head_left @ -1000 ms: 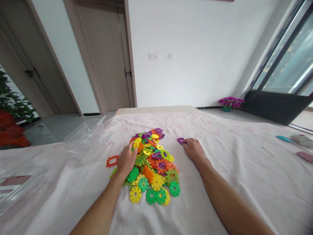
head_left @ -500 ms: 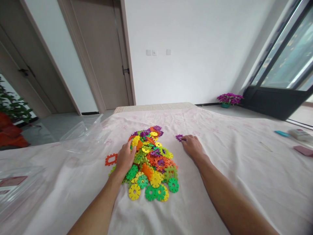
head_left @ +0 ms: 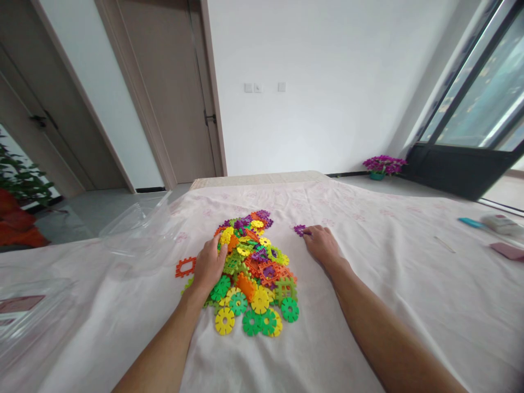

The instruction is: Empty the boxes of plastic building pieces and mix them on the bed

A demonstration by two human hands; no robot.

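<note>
A heap of colourful plastic interlocking pieces (head_left: 237, 265), toothed squares and notched discs, lies on the cloth in front of me. My left hand (head_left: 210, 261) is at the heap's left side, its fingers closed round a yellow notched piece (head_left: 226, 236). Just left of that hand, a toothed orange square frame (head_left: 185, 267) lies apart. To the right of the heap, my right hand (head_left: 323, 244) rests low on the cloth with its fingertips closed on a small purple notched piece (head_left: 299, 230). Its fingers partly cover that piece. Green and yellow discs (head_left: 251, 322) lie at the near edge.
Clear plastic containers stand at the left: an open one (head_left: 137, 229) and one with a label (head_left: 30, 305). At the far right lie a blue item (head_left: 471, 223), a white packet (head_left: 501, 224) and a pink item (head_left: 507, 251). A pale flowered cloth (head_left: 368, 305) covers the table.
Almost nothing differs; both hands stay at their pieces and the heap keeps its shape. The whole view has shifted very slightly.
</note>
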